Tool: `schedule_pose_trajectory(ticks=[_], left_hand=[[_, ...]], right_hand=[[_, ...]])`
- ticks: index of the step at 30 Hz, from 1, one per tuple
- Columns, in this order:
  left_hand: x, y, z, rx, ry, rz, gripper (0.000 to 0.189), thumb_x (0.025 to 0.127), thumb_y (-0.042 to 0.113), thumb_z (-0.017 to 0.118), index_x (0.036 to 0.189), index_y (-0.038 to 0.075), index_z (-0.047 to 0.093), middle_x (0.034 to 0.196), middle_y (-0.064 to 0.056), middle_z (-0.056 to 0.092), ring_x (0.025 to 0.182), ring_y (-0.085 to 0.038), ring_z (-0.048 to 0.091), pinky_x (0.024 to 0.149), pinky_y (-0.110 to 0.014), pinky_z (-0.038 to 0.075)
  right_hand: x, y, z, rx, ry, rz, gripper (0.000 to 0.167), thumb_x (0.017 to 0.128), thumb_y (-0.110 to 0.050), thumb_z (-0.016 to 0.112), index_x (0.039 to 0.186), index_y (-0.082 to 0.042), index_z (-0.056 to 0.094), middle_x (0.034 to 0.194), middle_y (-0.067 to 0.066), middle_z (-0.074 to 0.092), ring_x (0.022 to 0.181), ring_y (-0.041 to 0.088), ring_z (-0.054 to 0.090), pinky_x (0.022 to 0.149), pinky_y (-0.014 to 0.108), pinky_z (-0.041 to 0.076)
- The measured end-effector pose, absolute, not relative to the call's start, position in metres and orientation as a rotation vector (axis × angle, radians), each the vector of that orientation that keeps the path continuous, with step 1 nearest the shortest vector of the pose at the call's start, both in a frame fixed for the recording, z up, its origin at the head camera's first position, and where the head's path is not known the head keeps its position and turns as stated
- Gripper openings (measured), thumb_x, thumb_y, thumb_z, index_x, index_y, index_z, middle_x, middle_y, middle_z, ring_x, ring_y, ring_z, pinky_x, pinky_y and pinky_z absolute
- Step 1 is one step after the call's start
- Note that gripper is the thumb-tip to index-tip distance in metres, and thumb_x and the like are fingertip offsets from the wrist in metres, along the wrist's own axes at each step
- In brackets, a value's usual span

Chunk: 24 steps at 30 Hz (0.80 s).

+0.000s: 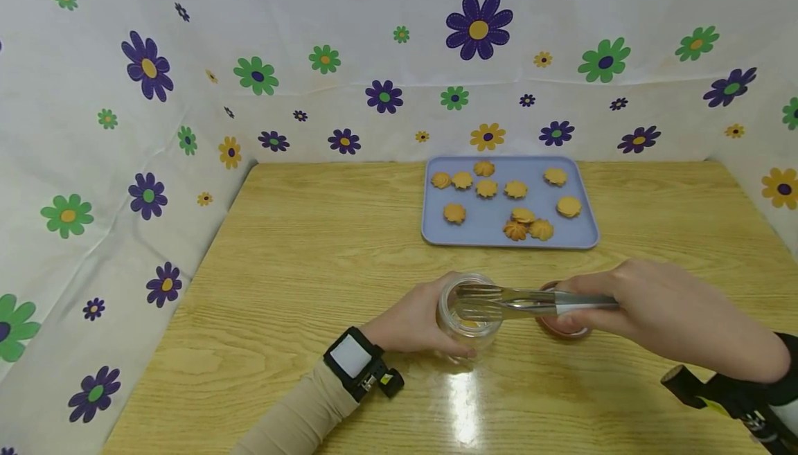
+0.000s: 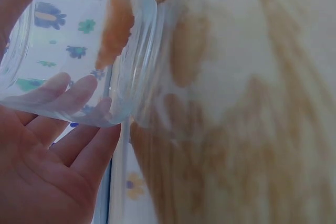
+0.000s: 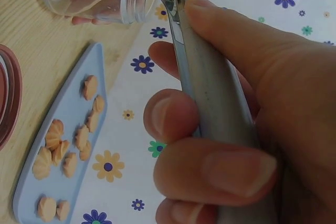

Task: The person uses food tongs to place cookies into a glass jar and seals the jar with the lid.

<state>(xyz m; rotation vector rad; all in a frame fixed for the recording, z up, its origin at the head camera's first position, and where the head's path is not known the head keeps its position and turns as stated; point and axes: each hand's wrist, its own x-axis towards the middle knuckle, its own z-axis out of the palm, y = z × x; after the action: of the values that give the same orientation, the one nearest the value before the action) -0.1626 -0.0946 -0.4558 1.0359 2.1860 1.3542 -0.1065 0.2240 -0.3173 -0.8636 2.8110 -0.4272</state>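
Observation:
A clear glass jar (image 1: 483, 338) stands on the table, and my left hand (image 1: 414, 318) grips its side, thumb and fingers spread round the glass. In the left wrist view one golden cookie (image 2: 116, 30) shows low inside the jar. My right hand (image 1: 654, 309) holds metal tongs (image 1: 520, 302) by their handles, fingers curled round them. The tongs' fork-like ends lie across the jar's mouth in the head view, with no cookie showing between them. Partly hidden beneath the right hand is a reddish-brown round dish or lid (image 1: 564, 331).
Behind the jar a light blue tray (image 1: 480, 230) bears several flower-shaped cookies (image 1: 486, 188), a few of them heaped at its front. Wood-grained tabletop (image 1: 299, 247) stretches to the left. A white flower-patterned cloth (image 1: 374, 32) hangs at the back and sides.

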Motion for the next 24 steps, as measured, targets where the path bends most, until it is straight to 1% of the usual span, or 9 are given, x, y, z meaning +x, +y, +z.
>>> schedule_pose_trajectory(ticks=[3, 7, 10, 13, 14, 16, 18, 20, 24], left_hand=[[-0.162, -0.095, -0.456, 1.026, 2.194, 1.346, 0.094, 0.070, 0.029, 0.097, 0.148, 0.029, 0.044, 0.133, 0.012, 0.057, 0.122, -0.007, 0.055, 0.101, -0.028, 0.048], [-0.162, -0.095, -0.456, 1.017, 2.211, 1.330, 0.093, 0.069, 0.031, 0.097, 0.146, 0.028, 0.044, 0.129, 0.011, 0.059, 0.119, -0.007, 0.057, 0.101, -0.028, 0.048], [-0.162, -0.095, -0.456, 1.016, 2.210, 1.332, 0.089, 0.070, 0.031, 0.097, 0.143, 0.024, 0.047, 0.130, 0.007, 0.061, 0.119, -0.008, 0.057, 0.101, -0.028, 0.048], [-0.162, -0.095, -0.455, 1.020, 2.197, 1.348, 0.086, 0.071, 0.029, 0.097, 0.143, 0.019, 0.050, 0.133, 0.004, 0.060, 0.122, -0.010, 0.056, 0.102, -0.028, 0.047], [-0.162, -0.095, -0.455, 1.021, 2.187, 1.358, 0.086, 0.071, 0.029, 0.097, 0.143, 0.018, 0.050, 0.134, 0.003, 0.060, 0.124, -0.011, 0.056, 0.103, -0.028, 0.047], [-0.162, -0.095, -0.455, 1.025, 2.177, 1.369, 0.088, 0.071, 0.027, 0.097, 0.144, 0.017, 0.050, 0.135, 0.002, 0.060, 0.126, -0.011, 0.055, 0.104, -0.029, 0.046], [-0.161, -0.095, -0.456, 1.032, 2.179, 1.372, 0.088, 0.070, 0.026, 0.097, 0.144, 0.017, 0.050, 0.134, 0.002, 0.060, 0.126, -0.012, 0.055, 0.104, -0.029, 0.046], [-0.161, -0.095, -0.456, 1.033, 2.181, 1.372, 0.088, 0.070, 0.026, 0.097, 0.143, 0.017, 0.050, 0.133, 0.002, 0.060, 0.126, -0.012, 0.055, 0.104, -0.029, 0.046], [-0.161, -0.095, -0.457, 1.029, 2.185, 1.369, 0.087, 0.070, 0.025, 0.097, 0.143, 0.017, 0.050, 0.133, 0.003, 0.061, 0.125, -0.011, 0.055, 0.105, -0.028, 0.045]], right_hand=[[-0.107, 0.225, -0.319, -0.865, 2.812, -0.440, 0.027, 0.099, -0.053, 0.059, 0.116, -0.037, 0.072, 0.065, -0.029, 0.050, 0.052, -0.003, 0.040, 0.047, 0.022, 0.035], [-0.112, 0.228, -0.320, -0.797, 2.809, -0.476, 0.038, 0.098, -0.051, 0.063, 0.124, -0.024, 0.073, 0.072, -0.024, 0.058, 0.055, -0.001, 0.045, 0.049, 0.024, 0.038], [-0.117, 0.233, -0.319, -0.729, 2.843, -0.508, 0.049, 0.097, -0.048, 0.066, 0.129, -0.010, 0.071, 0.086, -0.009, 0.071, 0.063, 0.003, 0.053, 0.054, 0.027, 0.043], [-0.122, 0.237, -0.316, -0.679, 2.896, -0.535, 0.053, 0.097, -0.046, 0.068, 0.131, -0.006, 0.069, 0.097, 0.003, 0.074, 0.067, 0.006, 0.056, 0.058, 0.029, 0.046], [-0.124, 0.239, -0.315, -0.673, 2.915, -0.533, 0.054, 0.097, -0.046, 0.068, 0.132, -0.005, 0.068, 0.092, 0.005, 0.074, 0.065, 0.007, 0.056, 0.059, 0.030, 0.046], [-0.129, 0.242, -0.313, -0.637, 2.942, -0.528, 0.055, 0.098, -0.047, 0.067, 0.133, -0.004, 0.066, 0.079, 0.002, 0.071, 0.061, 0.009, 0.053, 0.059, 0.031, 0.045], [-0.134, 0.245, -0.312, -0.587, 2.964, -0.522, 0.058, 0.099, -0.049, 0.065, 0.134, -0.004, 0.064, 0.075, 0.000, 0.069, 0.061, 0.011, 0.054, 0.059, 0.033, 0.045], [-0.140, 0.248, -0.312, -0.545, 2.986, -0.505, 0.061, 0.099, -0.052, 0.063, 0.136, -0.003, 0.061, 0.067, -0.004, 0.063, 0.058, 0.012, 0.053, 0.058, 0.034, 0.044], [-0.150, 0.255, -0.314, -0.498, 3.032, -0.530, 0.063, 0.099, -0.051, 0.063, 0.136, -0.001, 0.059, 0.077, 0.002, 0.066, 0.058, 0.017, 0.052, 0.052, 0.034, 0.041]])
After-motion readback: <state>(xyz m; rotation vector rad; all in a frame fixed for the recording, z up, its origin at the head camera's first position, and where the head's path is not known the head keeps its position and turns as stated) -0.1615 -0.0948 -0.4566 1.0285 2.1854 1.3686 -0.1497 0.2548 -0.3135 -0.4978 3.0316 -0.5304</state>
